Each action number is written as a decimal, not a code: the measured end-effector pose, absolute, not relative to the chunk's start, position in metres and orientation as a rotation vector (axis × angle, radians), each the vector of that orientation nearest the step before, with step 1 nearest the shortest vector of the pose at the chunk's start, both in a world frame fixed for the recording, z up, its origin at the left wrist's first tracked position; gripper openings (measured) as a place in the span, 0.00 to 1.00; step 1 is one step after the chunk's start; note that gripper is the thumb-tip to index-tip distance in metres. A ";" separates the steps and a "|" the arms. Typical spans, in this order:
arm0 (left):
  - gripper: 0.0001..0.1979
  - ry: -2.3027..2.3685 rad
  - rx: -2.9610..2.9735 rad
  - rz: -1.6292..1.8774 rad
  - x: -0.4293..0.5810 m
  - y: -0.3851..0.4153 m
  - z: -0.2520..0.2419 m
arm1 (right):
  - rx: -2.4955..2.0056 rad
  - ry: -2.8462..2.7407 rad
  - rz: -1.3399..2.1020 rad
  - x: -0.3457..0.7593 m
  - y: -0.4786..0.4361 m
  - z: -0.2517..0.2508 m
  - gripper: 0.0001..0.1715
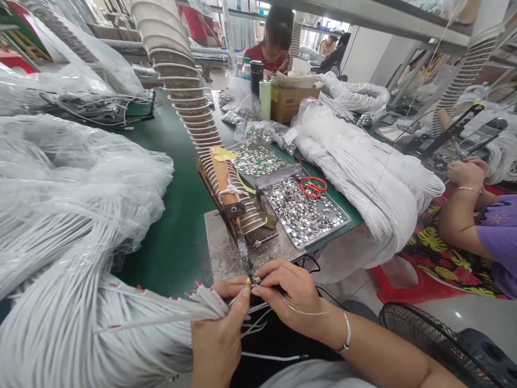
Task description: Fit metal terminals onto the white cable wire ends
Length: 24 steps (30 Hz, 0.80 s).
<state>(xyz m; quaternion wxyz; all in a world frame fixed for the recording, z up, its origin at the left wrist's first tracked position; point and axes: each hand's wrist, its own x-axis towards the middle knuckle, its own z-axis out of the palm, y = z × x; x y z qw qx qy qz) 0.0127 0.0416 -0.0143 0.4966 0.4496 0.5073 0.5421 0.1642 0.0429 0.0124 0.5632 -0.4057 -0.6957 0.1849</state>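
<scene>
A forearm [388,345] wearing a silver bracelet [346,333] crosses the near right, and its right hand [293,293] pinches a small metal piece [256,281] between thumb and fingertips, just by the tip of a soldering iron [243,250]. The left hand [221,331] is closed around a fan of white cables [205,303] with reddish ends, its thumb close to the same piece; whether that thumb touches it I cannot tell. With both hands so near the tip, a small slip could mean a burn if the iron is hot. A loosened pinch might drop the piece, and a tug from the large cable bundle [60,323] at the near left could pull the left hand off line. The iron's wooden handle [220,178] slants above a grimy board [220,253] beside a ribbed hose [177,81], and both would block the left hand from the tray [324,234] of metal bits to the right, where red scissors [316,188] lie on top. Farther back on the green desk [169,231] are green chips [260,160] and a carton [293,101]; wrapped cables [363,167] crowd the right side, with a co-worker's hands [466,172] beyond.
</scene>
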 end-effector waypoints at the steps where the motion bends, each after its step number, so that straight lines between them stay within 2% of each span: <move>1: 0.07 1.226 1.082 1.323 0.013 0.042 -0.013 | -0.954 -1.636 0.438 0.164 0.043 0.012 0.06; 24: 0.06 1.285 1.256 1.221 0.009 0.035 -0.022 | -0.966 -1.640 0.541 0.168 0.035 0.003 0.07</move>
